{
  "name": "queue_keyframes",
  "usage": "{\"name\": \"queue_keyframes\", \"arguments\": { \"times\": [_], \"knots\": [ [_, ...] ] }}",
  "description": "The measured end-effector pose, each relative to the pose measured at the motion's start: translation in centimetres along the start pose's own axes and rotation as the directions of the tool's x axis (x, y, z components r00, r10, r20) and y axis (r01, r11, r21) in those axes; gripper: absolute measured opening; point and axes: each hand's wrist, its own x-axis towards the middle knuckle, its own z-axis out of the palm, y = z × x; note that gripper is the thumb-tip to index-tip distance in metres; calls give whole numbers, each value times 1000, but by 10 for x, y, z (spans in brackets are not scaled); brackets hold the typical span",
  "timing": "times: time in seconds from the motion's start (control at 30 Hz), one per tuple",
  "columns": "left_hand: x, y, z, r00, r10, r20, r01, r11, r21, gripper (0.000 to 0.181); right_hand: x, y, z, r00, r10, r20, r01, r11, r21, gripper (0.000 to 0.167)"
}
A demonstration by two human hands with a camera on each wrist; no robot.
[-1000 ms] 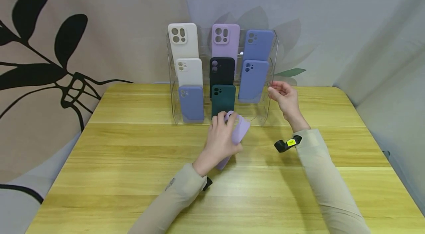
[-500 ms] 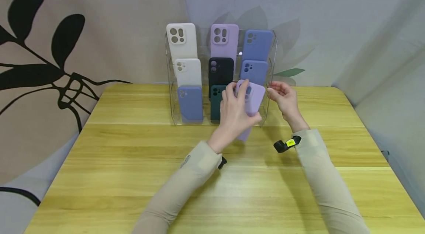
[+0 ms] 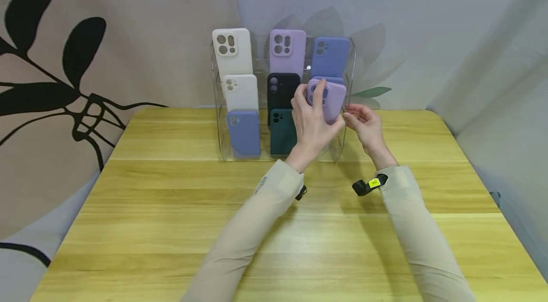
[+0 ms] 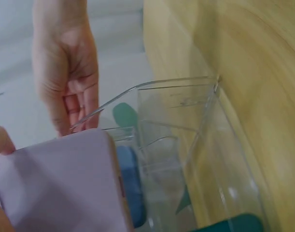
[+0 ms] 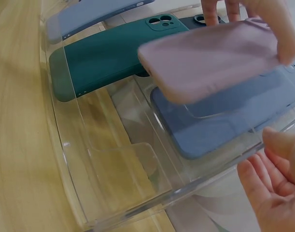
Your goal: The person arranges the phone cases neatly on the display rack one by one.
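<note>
My left hand (image 3: 314, 123) grips a lavender phone case (image 3: 336, 98) by its edges, camera cutouts facing me. The case is tilted in front of the right column of a clear acrylic display stand (image 5: 159, 197). It covers much of a blue phone case (image 5: 224, 123) in the middle tier. Below it, the front right slot holds no case in the right wrist view. At the stand's right side, my right hand (image 3: 367, 128) pinches the clear side edge between thumb and fingers. A dark green phone case (image 3: 282, 133) stands just left of my left hand.
White cases (image 3: 241, 92) and a blue case (image 3: 243, 134) fill the stand's left column. A black case (image 3: 283, 88) and another lavender case (image 3: 288, 50) stand mid-column; a blue case (image 3: 329, 57) is top right. Patterned cloth (image 3: 171, 16) hangs behind the wooden table (image 3: 171, 226).
My left hand has carried the lavender case up and to the right, from low in front of the green case to the right column. My right hand has stayed at the stand's side.
</note>
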Motion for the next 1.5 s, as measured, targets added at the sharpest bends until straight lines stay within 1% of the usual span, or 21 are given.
{"name": "queue_keyframes", "arguments": {
  "times": [0.13, 0.27, 0.37, 0.43, 0.53, 0.7, 0.8, 0.9, 1.0, 1.1, 1.27, 1.37, 1.5],
  "knots": [
    [-2, -3, 11, 999, -26, -25, 25, 1000, -14, 78, 0, 1, 0, 1000, -10, 17, 9, 1000, 15, 19],
    [-6, -5, 19, 999, -38, -23, 37, 999, -7, 79, -2, 1, 0, 1000, -5, 31, 4, 1000, 24, 21],
    [-9, -5, 24, 999, -41, -20, 42, 999, 24, 77, -3, 0, 0, 1000, 1, 27, -1, 1000, 10, 20],
    [-12, -4, 28, 999, -47, -21, 48, 997, 59, 75, -3, 0, -1, 1000, 5, 26, -5, 1000, -1, 19],
    [-16, -2, 34, 997, -72, -12, 73, 992, 99, 71, -4, -1, -2, 1000, 12, 29, -12, 1000, -13, 19],
    [-25, -2, 37, 992, -122, 21, 118, 982, 150, 70, -6, -2, -2, 999, 21, 42, -20, 1000, -23, 28],
    [-29, -2, 37, 991, -126, 41, 117, 976, 184, 69, -7, -4, -2, 999, 18, 49, -16, 999, -30, 32],
    [-32, 0, 37, 990, -129, 62, 112, 970, 216, 69, -8, -4, -2, 998, 24, 49, -24, 1000, -11, 31],
    [-34, 3, 38, 983, -165, 79, 141, 960, 242, 70, -8, -5, -2, 998, 29, 49, -29, 1000, -2, 27],
    [-35, 7, 39, 973, -211, 92, 182, 950, 255, 72, -8, -4, -2, 998, 29, 47, -30, 1000, 9, 24],
    [-37, 7, 40, 956, -267, 120, 227, 935, 272, 74, -8, -4, -3, 999, 23, 46, -26, 998, 60, 25],
    [-39, 6, 41, 951, -281, 129, 234, 928, 291, 74, -8, -3, -2, 999, 17, 45, -20, 998, 66, 26],
    [-40, 6, 42, 951, -283, 127, 235, 924, 303, 73, -9, -3, -2, 999, 18, 47, -22, 997, 73, 26]
  ]
}}
